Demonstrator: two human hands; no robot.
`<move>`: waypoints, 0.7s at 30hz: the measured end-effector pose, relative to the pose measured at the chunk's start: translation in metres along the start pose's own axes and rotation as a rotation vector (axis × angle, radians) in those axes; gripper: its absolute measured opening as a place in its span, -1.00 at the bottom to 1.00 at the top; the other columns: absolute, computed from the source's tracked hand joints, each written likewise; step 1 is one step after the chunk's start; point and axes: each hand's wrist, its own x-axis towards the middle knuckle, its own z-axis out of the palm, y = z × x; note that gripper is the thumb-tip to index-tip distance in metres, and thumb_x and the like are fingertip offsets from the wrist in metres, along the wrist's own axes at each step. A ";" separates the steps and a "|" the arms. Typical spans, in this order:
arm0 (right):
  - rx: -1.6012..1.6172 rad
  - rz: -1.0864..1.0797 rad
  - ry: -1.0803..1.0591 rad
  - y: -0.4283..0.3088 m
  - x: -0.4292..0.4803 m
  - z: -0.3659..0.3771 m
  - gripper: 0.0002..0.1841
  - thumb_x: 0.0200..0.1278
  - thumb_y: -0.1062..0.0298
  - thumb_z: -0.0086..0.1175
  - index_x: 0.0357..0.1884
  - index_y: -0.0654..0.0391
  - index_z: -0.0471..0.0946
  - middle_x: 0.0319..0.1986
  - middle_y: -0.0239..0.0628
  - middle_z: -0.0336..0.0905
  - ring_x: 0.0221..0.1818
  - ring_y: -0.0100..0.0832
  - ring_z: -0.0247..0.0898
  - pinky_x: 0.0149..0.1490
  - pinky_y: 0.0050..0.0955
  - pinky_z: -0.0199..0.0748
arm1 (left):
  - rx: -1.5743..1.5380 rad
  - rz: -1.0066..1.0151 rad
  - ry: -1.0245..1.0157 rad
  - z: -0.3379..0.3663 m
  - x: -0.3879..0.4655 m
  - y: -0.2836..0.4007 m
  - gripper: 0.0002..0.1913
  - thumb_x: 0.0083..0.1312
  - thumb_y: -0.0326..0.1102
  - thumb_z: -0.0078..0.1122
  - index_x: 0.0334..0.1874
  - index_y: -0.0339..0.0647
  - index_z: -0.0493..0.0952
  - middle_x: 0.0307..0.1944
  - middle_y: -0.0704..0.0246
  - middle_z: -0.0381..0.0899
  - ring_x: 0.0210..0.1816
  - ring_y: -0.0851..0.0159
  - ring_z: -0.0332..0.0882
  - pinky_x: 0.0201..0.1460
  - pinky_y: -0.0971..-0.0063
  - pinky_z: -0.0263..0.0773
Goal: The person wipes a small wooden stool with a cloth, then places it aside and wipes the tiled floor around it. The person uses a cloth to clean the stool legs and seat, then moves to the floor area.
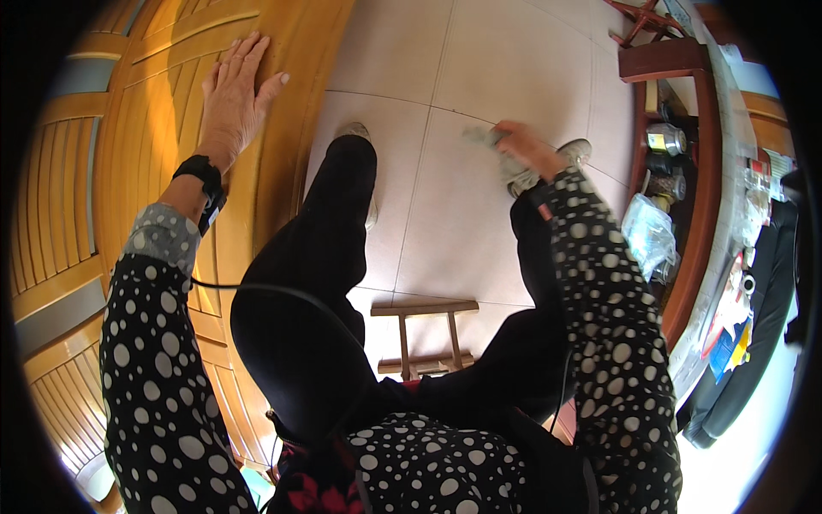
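My left hand (237,96) lies on a yellow-brown wooden panel door (151,128), its thumb spread from the fingers. A black band with a small device (204,183) circles that wrist, and a dark cable runs from there across my left thigh. Out over the tiled floor, above my right shoe (577,151), my right hand (526,146) grips a pale grey-green cloth (510,164). Part of the cloth hangs below the fingers; motion blurs both hand and cloth.
A wooden stool frame (424,308) shows between my legs. On the right stands a red-brown table (700,128) with jars (668,138) and a clear plastic bag (648,231) on its lower level. Pale floor tiles (462,212) stretch between door and table.
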 end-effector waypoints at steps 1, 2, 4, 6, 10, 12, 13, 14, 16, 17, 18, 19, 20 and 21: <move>0.045 0.020 0.028 -0.010 -0.013 -0.031 -0.69 0.06 0.30 0.22 -0.11 0.13 0.61 -0.41 -0.24 0.63 -0.35 -0.42 0.51 -0.20 -0.42 0.48 | -0.007 0.000 0.009 0.001 -0.001 -0.002 -0.30 0.49 0.24 -0.15 0.54 -0.05 0.21 0.58 0.37 0.12 0.60 0.22 -0.06 0.60 0.23 -0.21; 0.297 0.105 -0.033 -0.019 -0.033 -0.064 -0.65 0.10 0.23 0.24 -0.09 0.18 0.61 -0.37 -0.36 0.61 -0.32 -0.48 0.47 -0.17 -0.48 0.44 | -0.011 0.007 0.010 0.003 0.000 -0.003 -0.30 0.50 0.23 -0.16 0.54 -0.04 0.20 0.58 0.38 0.12 0.60 0.22 -0.06 0.60 0.23 -0.21; 0.480 0.116 0.024 -0.042 -0.073 -0.113 -0.64 0.25 0.27 0.17 0.03 0.25 0.56 -0.23 -0.41 0.60 -0.16 -0.53 0.45 -0.04 -0.51 0.42 | -0.012 0.014 0.015 0.005 0.001 -0.004 -0.31 0.50 0.23 -0.16 0.54 -0.03 0.19 0.58 0.38 0.11 0.60 0.22 -0.06 0.59 0.23 -0.20; 0.417 0.045 0.198 -0.062 -0.140 -0.157 -0.67 0.36 0.29 0.10 0.10 0.21 0.54 -0.08 -0.33 0.59 -0.05 -0.49 0.52 0.11 -0.52 0.43 | -0.009 0.014 0.025 0.008 0.002 -0.004 -0.32 0.50 0.21 -0.15 0.54 -0.03 0.19 0.58 0.38 0.11 0.60 0.23 -0.06 0.59 0.23 -0.20; 0.794 0.182 0.409 -0.086 -0.255 -0.188 -0.61 0.44 0.22 0.03 0.20 0.22 0.45 -0.01 -0.28 0.60 0.01 -0.42 0.56 0.13 -0.48 0.50 | -0.002 -0.006 -0.003 0.011 0.003 -0.004 -0.33 0.50 0.18 -0.13 0.54 -0.02 0.19 0.58 0.39 0.11 0.60 0.23 -0.06 0.59 0.24 -0.21; 0.876 0.209 0.480 -0.083 -0.296 -0.183 -0.58 0.43 0.20 0.04 0.21 0.21 0.43 -0.01 -0.27 0.61 0.02 -0.41 0.57 0.14 -0.45 0.51 | 0.004 -0.024 -0.019 0.013 0.003 -0.005 -0.33 0.50 0.17 -0.12 0.54 -0.03 0.19 0.58 0.38 0.11 0.60 0.23 -0.06 0.59 0.24 -0.21; 0.951 0.245 0.543 -0.075 -0.311 -0.173 -0.57 0.42 0.18 0.04 0.22 0.21 0.43 -0.01 -0.26 0.60 0.02 -0.40 0.57 0.14 -0.42 0.53 | -0.013 -0.019 -0.008 0.014 0.003 -0.006 -0.33 0.50 0.17 -0.12 0.54 -0.03 0.19 0.58 0.39 0.11 0.60 0.23 -0.05 0.59 0.24 -0.21; 0.936 0.295 0.602 -0.064 -0.322 -0.161 -0.59 0.43 0.21 0.02 0.22 0.20 0.43 0.00 -0.25 0.59 0.03 -0.37 0.58 0.13 -0.36 0.56 | -0.017 -0.020 -0.014 0.015 0.003 -0.007 -0.33 0.49 0.17 -0.12 0.54 -0.02 0.20 0.58 0.39 0.11 0.60 0.23 -0.05 0.59 0.24 -0.20; 1.046 0.360 0.545 -0.040 -0.342 -0.127 -0.62 0.43 0.24 0.02 0.18 0.21 0.44 0.01 -0.26 0.58 0.03 -0.37 0.57 0.12 -0.35 0.57 | -0.034 -0.009 0.002 0.016 0.002 -0.010 -0.34 0.49 0.15 -0.09 0.53 -0.02 0.22 0.58 0.39 0.13 0.59 0.23 -0.03 0.59 0.21 -0.20; 1.135 0.314 0.486 -0.027 -0.350 -0.103 -0.63 0.41 0.27 0.02 0.17 0.22 0.46 0.01 -0.25 0.58 0.02 -0.39 0.57 0.15 -0.37 0.56 | -0.052 -0.032 -0.017 0.016 0.001 -0.012 -0.35 0.49 0.14 -0.08 0.52 -0.02 0.22 0.57 0.39 0.13 0.59 0.22 -0.03 0.59 0.20 -0.19; 1.084 0.385 0.478 -0.011 -0.354 -0.078 -0.62 0.40 0.31 -0.02 0.19 0.24 0.46 0.02 -0.24 0.58 0.02 -0.39 0.56 0.18 -0.38 0.53 | -0.061 -0.033 -0.027 0.015 0.002 -0.014 -0.36 0.49 0.13 -0.07 0.52 -0.02 0.23 0.57 0.39 0.14 0.59 0.22 -0.03 0.58 0.19 -0.19; 1.128 0.380 0.439 0.002 -0.355 -0.049 -0.60 0.42 0.31 -0.03 0.21 0.27 0.45 0.02 -0.23 0.58 0.03 -0.40 0.55 0.19 -0.40 0.51 | -0.075 -0.015 -0.029 0.016 0.005 -0.016 -0.36 0.49 0.12 -0.06 0.52 -0.02 0.24 0.57 0.38 0.15 0.59 0.21 -0.02 0.58 0.17 -0.19; 1.192 0.355 0.457 0.018 -0.357 -0.018 -0.60 0.43 0.29 -0.02 0.21 0.29 0.45 -0.01 -0.25 0.59 0.02 -0.42 0.54 0.17 -0.42 0.51 | -0.096 -0.021 -0.037 0.015 0.004 -0.017 -0.36 0.49 0.11 -0.05 0.52 -0.02 0.23 0.57 0.38 0.15 0.60 0.21 -0.03 0.58 0.16 -0.19; 0.945 0.460 0.504 0.030 -0.362 0.011 -0.60 0.43 0.29 0.01 0.20 0.31 0.46 -0.03 -0.27 0.60 -0.01 -0.45 0.54 0.16 -0.44 0.50 | -0.117 -0.010 -0.031 0.013 0.004 -0.017 -0.37 0.49 0.10 -0.03 0.53 -0.01 0.23 0.57 0.38 0.15 0.60 0.20 -0.03 0.58 0.15 -0.19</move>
